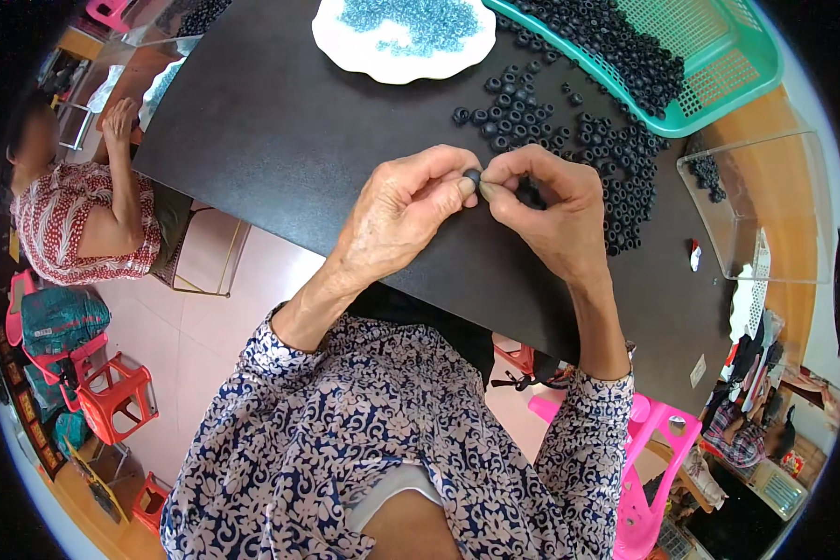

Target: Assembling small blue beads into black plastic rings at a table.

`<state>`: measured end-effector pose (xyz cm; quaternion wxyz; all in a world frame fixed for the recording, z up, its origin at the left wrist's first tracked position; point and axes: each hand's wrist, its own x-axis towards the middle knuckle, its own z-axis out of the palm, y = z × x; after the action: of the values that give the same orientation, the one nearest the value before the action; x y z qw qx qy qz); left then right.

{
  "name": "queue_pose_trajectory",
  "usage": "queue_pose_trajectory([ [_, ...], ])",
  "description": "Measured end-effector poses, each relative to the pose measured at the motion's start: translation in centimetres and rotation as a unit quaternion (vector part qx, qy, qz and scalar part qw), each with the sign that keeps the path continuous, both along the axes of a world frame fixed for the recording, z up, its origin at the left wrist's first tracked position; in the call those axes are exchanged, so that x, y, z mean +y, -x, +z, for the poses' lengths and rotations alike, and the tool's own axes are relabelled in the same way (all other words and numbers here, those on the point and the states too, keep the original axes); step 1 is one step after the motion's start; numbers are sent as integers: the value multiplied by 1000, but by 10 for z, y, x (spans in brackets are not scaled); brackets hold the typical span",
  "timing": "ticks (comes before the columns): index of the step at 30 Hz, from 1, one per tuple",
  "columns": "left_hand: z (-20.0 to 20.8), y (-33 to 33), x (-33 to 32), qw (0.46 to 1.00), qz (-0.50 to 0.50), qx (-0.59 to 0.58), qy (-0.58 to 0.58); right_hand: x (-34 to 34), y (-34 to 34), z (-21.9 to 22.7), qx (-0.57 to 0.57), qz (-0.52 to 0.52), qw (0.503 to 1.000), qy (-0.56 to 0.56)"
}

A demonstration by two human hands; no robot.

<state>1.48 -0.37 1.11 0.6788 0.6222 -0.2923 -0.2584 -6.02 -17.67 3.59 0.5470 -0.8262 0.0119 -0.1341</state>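
Observation:
Over the dark table, my left hand (392, 213) pinches a small round black hollow part (472, 175) between thumb and forefinger. My right hand (562, 213) meets it from the other side, thumb and forefinger pressed together at the part's edge. Whatever those right fingertips grip is too small to make out. Loose black parts (630, 201) of the same kind, many showing a hole, lie beyond and beside my right hand. Farther back, a white scalloped plate (341, 54) bears a heap of tiny clear bluish pieces (411, 21).
A green mesh basket (761, 70) holding more black parts stands at the far right. Near it is a clear plastic box (784, 219) on the table's right side. Another person (89, 219) sits at the left. Red stools (117, 397) and a pink chair (649, 457) stand on the floor.

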Motion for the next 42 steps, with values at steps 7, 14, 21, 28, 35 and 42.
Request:
queue_pose_trajectory([
  [7,0,-3,-1,993,-30,100,44,-4,1,-6,46,6,990,-136],
  [14,-1,-6,0,990,-29,127,45,-3,-3,-12,8,-4,994,-111],
  [21,-3,-2,3,990,-13,122,64,5,-2,-11,7,-6,994,-106],
  [28,-3,-2,-1,999,9,41,18,4,1,-8,16,-19,998,-58],
  [35,-2,-4,1,999,-14,39,12,2,1,-6,47,-6,996,-71],
  [42,0,-6,-1,994,-19,101,24,-5,2,-6,43,-10,989,-138],
])
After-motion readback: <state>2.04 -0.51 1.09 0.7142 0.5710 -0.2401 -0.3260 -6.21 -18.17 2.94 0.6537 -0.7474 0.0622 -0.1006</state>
